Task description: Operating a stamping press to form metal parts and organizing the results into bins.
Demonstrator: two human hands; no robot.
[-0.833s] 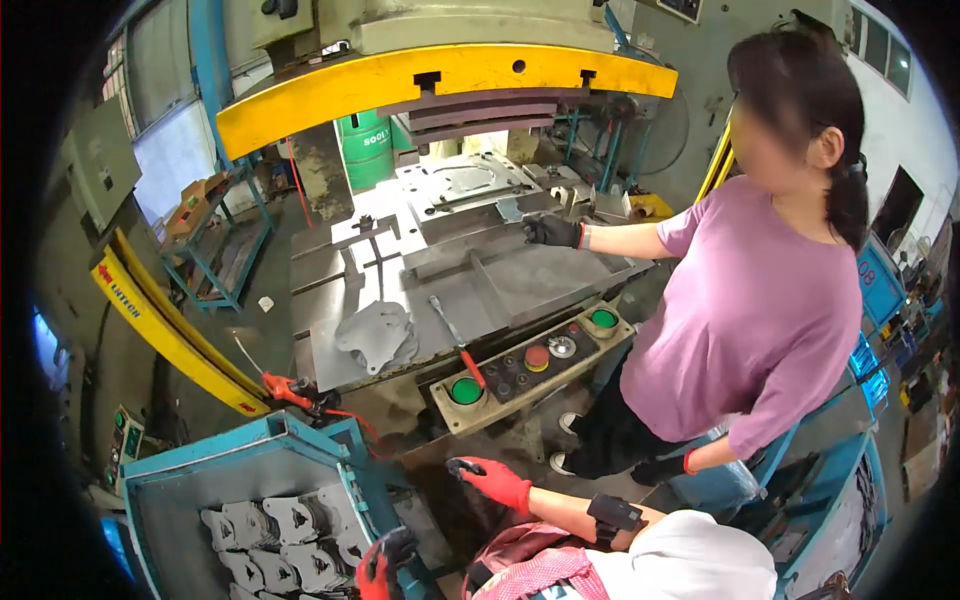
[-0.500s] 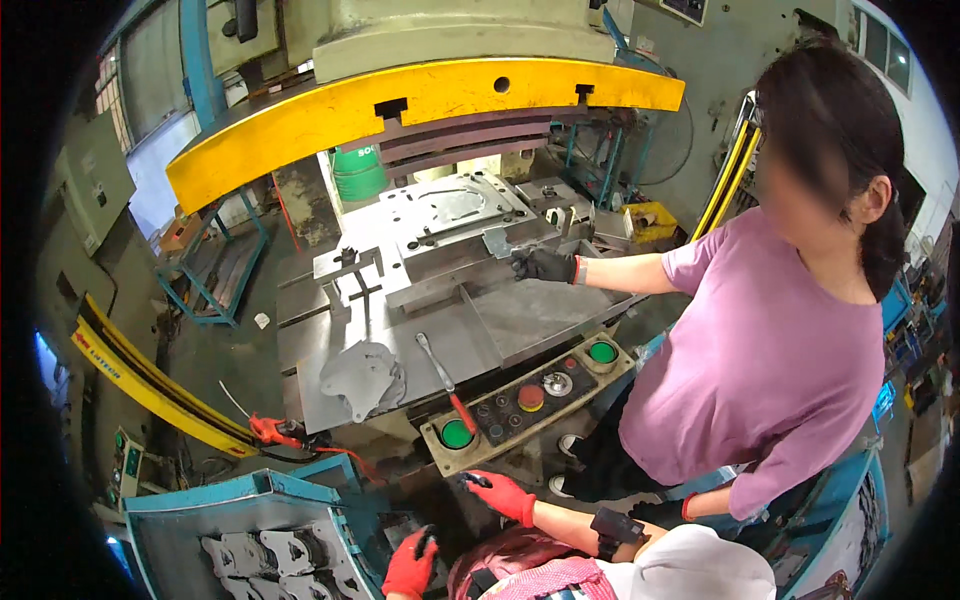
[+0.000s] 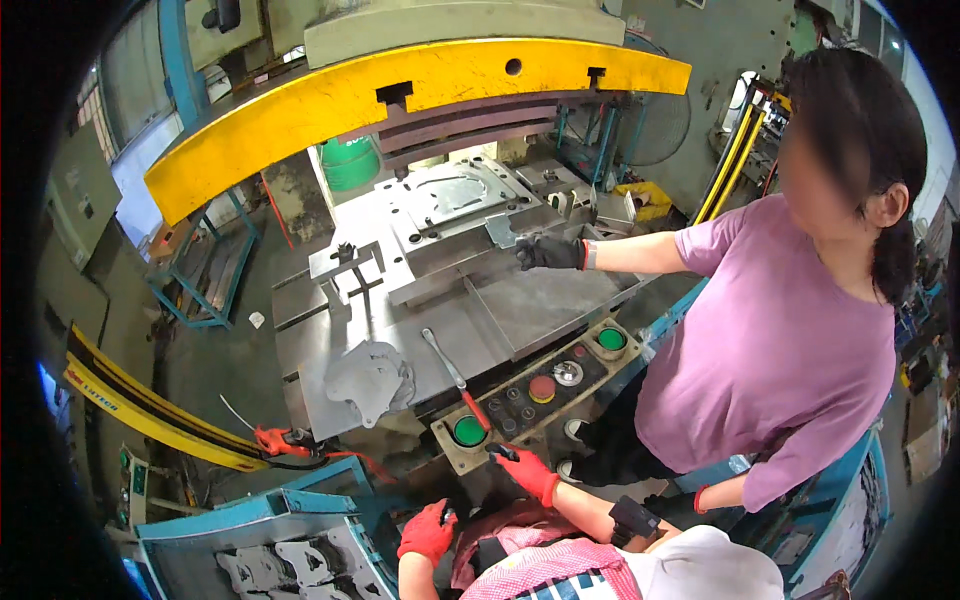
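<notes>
My right hand (image 3: 526, 472), in a red glove with dark fingertips, reaches toward the control panel (image 3: 545, 415). Its fingers are stretched out just short of the near green button (image 3: 469, 431), with nothing visible in them. My left hand (image 3: 428, 531), also red-gloved, hangs lower and nearer, above the blue bin's side; its fingers are partly hidden. A ratchet wrench (image 3: 455, 374) with a red handle lies across the panel's edge, its handle end by the green button. Flat grey metal plates (image 3: 368, 381) are stacked on the press table to the left.
A co-worker in a pink top (image 3: 770, 340) stands at right; their black-gloved hand (image 3: 550, 253) holds a small plate at the die (image 3: 450, 215). The yellow press beam (image 3: 440, 95) hangs above. A blue bin (image 3: 270, 505) of metal parts stands lower left, beside a yellow guard post (image 3: 150, 410).
My right hand has moved up and right, closer to the near green button. My left hand has risen a little. The whole view has shifted slightly. The co-worker's hand remains at the die.
</notes>
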